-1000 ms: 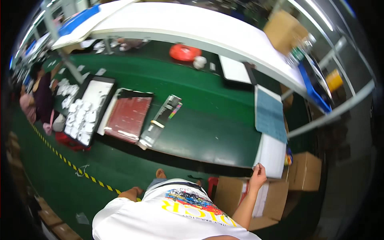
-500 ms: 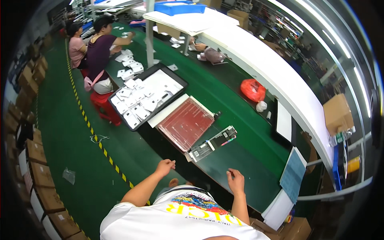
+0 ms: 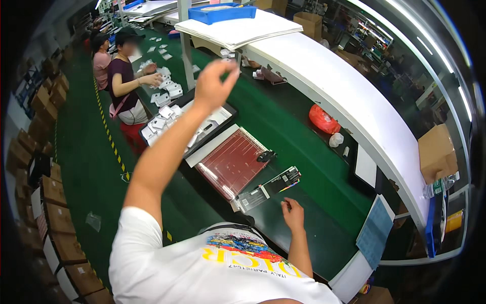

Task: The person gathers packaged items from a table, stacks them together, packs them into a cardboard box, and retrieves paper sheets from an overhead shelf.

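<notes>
My left hand point(image 3: 215, 86) is raised high over the bench, beyond the black tray, slightly blurred. Its fingers are loosely curved with a gap to the thumb, and I see nothing in them. My right hand point(image 3: 292, 214) hovers low over the bench's near side, fingers half bent and apart, empty. Closest to it are flat grey-and-black printed packages point(image 3: 267, 190). Left of those is a dark red board with grid lines point(image 3: 230, 164), with a small black object point(image 3: 266, 156) at its right edge. The black tray point(image 3: 230, 112) holds many white cards or small packs point(image 3: 161, 121), partly hidden by my left arm.
A white shelf point(image 3: 324, 71) runs along the bench's far side, carrying a blue bin point(image 3: 221, 14). Beneath it lies a red plastic bag point(image 3: 324, 119). Co-workers point(image 3: 124, 81) work at the far left. Blue and white sheets point(image 3: 375, 230) hang at the right. Cartons point(image 3: 66, 218) line the left.
My left hand has swung up and forward from near my waist to above the tray's far side. My right hand has shifted slightly forward. A co-worker has turned, hands now at the white pile.
</notes>
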### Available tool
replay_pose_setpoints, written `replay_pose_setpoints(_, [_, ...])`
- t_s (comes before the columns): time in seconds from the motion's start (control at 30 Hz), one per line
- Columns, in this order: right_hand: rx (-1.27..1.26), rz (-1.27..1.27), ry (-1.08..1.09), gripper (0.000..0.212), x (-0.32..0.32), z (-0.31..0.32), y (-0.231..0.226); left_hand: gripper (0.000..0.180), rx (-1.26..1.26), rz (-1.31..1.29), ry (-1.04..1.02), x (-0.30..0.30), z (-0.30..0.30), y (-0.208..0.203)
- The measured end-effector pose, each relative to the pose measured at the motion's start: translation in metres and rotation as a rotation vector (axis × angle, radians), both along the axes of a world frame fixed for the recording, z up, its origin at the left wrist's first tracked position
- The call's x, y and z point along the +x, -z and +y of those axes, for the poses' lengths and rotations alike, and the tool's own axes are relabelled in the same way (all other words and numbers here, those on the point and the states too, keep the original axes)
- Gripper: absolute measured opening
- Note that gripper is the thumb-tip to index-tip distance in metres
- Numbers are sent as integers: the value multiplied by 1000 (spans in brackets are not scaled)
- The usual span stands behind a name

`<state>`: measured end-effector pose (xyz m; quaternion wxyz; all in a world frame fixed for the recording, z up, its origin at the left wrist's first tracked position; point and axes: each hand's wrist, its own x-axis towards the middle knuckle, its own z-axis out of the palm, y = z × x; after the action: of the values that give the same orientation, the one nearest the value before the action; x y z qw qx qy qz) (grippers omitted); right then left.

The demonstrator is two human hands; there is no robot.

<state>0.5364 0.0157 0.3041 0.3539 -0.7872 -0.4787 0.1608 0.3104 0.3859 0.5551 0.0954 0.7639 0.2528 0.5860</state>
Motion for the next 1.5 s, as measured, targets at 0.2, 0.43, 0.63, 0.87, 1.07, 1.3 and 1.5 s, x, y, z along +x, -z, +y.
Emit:
replay_pose_setpoints(0.2, [-60,21,27,29,-14,-18,32,41,230,824,-426,41,115,-77])
replay_pose_setpoints(0.43, [-235,7,230,32,-44,-86,104,49,18,1220,-348,63,153,-82])
replay_pose_setpoints(0.63, [-256,67,379,37,-78,-57,82,41,229,1040,-288,49,225,-97])
replay_pose_setpoints(0.87, [-120,38,466,29,-122,-15,65,38,144,614,-161,45,253,-106])
replay_pose_setpoints(1.07, [12,27,644,28,-117,3,13,37,131,451,-154,27,239,-108])
replay_pose_setpoints(1.3, [107,-50,699,28,-102,20,-63,52,-42,258,-68,20,261,-83])
replay_pose_setpoints(1.5, [44,-53,628,31,-122,32,-51,43,-257,69,127,16,291,-66])
